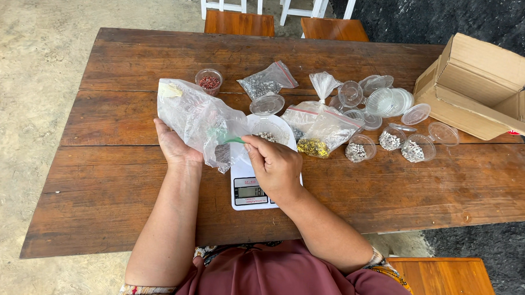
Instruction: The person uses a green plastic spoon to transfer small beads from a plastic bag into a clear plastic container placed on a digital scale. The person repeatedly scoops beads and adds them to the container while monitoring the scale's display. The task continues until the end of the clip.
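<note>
a dark plank table (124,206) stands on a pale concrete floor (30,66), with dark ground to its right. near the scale (250,191) at table centre, the left hand (177,147) grips a clear bag (199,118); the right hand (276,166) pinches a green scoop (230,139) in the bag's mouth. a cardboard box (483,86) sits far right of the scale.
</note>
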